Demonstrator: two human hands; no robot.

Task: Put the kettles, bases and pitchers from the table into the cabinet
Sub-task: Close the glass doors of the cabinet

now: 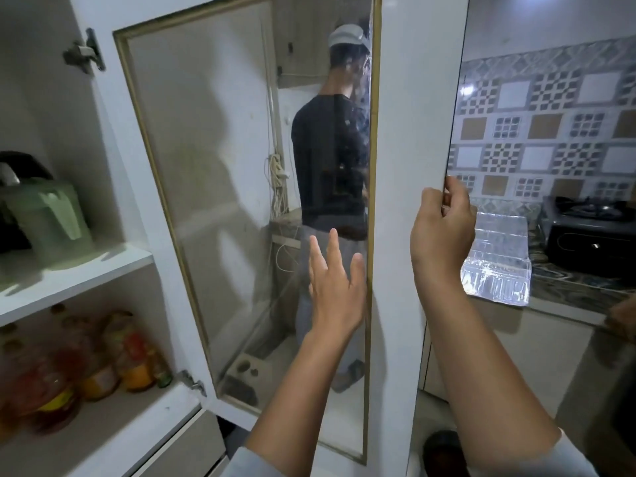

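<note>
Tiled kitchen wall at 2 o'clock; right hand grips the cabinet door edge, left hand flat, holding nothing. Swing gently; pitcher shelved at 9 o'clock.

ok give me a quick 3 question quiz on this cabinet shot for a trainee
1. True or false: the right hand has its fingers curled round the outer edge of the open cabinet door.
2. Multiple choice: where is the left hand? A) gripping a hinge B) fingers spread, in front of the door's glass panel C) holding a bottle
3. Fill in: the green pitcher stands on the ____ of the two visible shelves, above the bottles.

Key: 1 true; 2 B; 3 upper
</note>
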